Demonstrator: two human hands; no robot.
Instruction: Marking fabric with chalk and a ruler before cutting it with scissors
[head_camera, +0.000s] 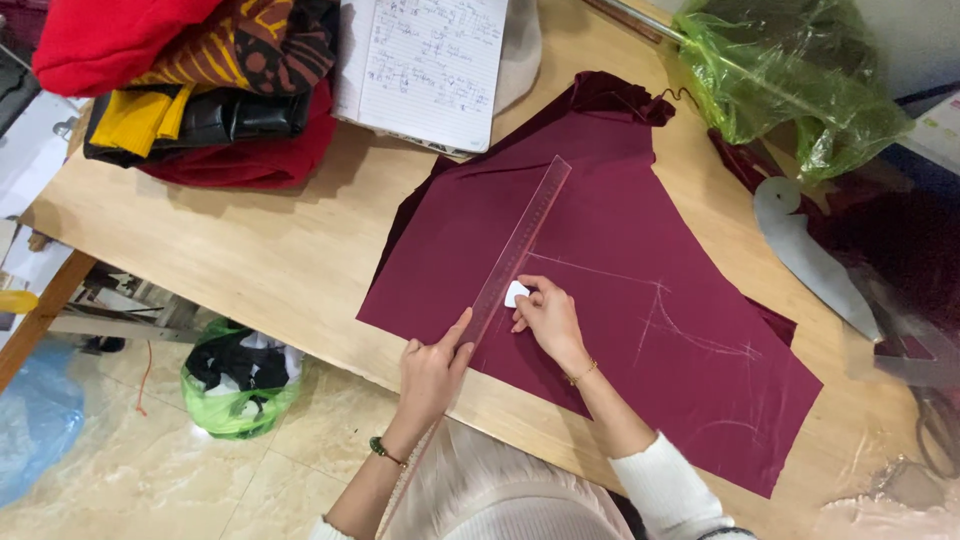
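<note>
Pressing down on the near end of a clear ruler (520, 250), the left hand (432, 372) lies flat and mostly spread, thumb against the ruler's edge, gripping nothing but pinning it to the maroon fabric (640, 300). The ruler's long axis runs from about 7 o'clock near that hand up toward 1 o'clock, ending near the fabric's upper fold. The right hand (548, 315) sits just beside the ruler on its right edge, fingers pinched closed around a small white piece of tailor's chalk (516, 293), which touches the cloth right against the ruler roughly a third of the way up its length. From the chalk, most of the ruler's free edge stretches away toward 1 o'clock; the right hand is the nearer one to that edge. Faint chalk lines (690, 330) already cross the fabric toward 3 and 4 o'clock of the right hand. The fabric lies spread on the wooden desk (250, 250), with an open notebook (425, 65) at 12 o'clock and folded cloths (200, 100) at 10 o'clock.
</note>
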